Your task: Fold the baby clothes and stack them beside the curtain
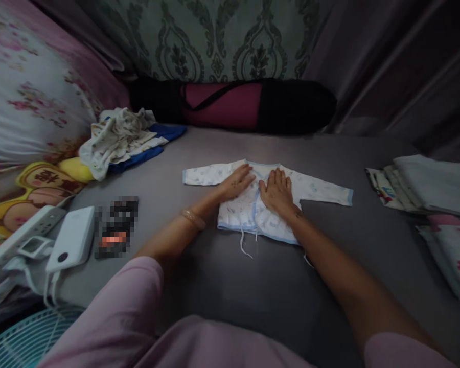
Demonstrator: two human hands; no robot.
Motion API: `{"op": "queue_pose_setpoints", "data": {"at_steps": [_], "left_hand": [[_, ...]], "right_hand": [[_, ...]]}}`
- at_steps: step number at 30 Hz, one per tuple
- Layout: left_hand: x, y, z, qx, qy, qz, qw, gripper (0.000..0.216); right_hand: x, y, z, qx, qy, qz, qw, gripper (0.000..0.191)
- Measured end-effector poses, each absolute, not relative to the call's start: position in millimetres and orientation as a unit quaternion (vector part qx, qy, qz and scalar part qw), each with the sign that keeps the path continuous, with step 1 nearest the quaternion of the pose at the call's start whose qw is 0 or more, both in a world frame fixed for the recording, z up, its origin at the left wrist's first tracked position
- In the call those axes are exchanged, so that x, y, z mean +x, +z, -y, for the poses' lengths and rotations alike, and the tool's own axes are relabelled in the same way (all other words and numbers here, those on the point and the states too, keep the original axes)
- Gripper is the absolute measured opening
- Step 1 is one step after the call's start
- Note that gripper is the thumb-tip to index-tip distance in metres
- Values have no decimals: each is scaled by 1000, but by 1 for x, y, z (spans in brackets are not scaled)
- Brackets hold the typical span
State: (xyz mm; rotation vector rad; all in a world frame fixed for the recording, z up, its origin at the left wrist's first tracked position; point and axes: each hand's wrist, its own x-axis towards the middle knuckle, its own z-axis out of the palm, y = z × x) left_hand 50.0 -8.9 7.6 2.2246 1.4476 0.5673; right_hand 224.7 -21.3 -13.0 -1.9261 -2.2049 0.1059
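Note:
A small white baby shirt (322, 191) with pale blue trim lies spread flat on the grey bed surface (222, 286), sleeves out to both sides and thin ties hanging off its near hem. My left hand (237, 182) lies flat and open on the shirt's left chest, a bangle on that wrist. My right hand (278, 190) rests flat and open on the shirt's right chest, fingers stretched toward the collar. Both hands press on the cloth; neither grips anything.
A heap of crumpled baby clothes (118, 138) sits at the back left. Folded cloths (429, 184) are stacked at the right edge. A white power bank (71, 237) and a power strip (19, 237) lie at the left. A black and pink rolled bag (230, 105) lines the wall.

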Motion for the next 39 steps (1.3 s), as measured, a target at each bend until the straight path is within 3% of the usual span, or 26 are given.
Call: {"op": "queue_pose_setpoints", "data": {"at_steps": [3, 7, 11, 14, 23, 28, 34, 39], "left_hand": [[21, 28, 27, 720, 289, -577, 254, 38], [-18, 37, 75, 659, 225, -673, 249, 23], [-28, 31, 120, 656, 148, -688, 272, 35], [-16, 24, 138, 667, 153, -691, 233, 37], [-9, 23, 140, 661, 151, -685, 267, 28], [-21, 21, 144, 682, 145, -685, 210, 23], [-41, 29, 120, 654, 111, -675, 321, 28], [-86, 21, 64, 533, 227, -801, 154, 25]], "right_hand": [[228, -5, 22, -644, 71, 755, 101, 65], [221, 6, 45, -623, 124, 769, 73, 67], [202, 6, 84, -574, 104, 810, 68, 66], [192, 1, 102, -564, 76, 819, 65, 65], [192, -3, 104, -566, 47, 821, 59, 64], [191, -5, 104, -566, 41, 821, 59, 65], [191, -5, 105, -565, 38, 822, 55, 64], [190, 15, 98, -560, 70, 826, 13, 60]]}}
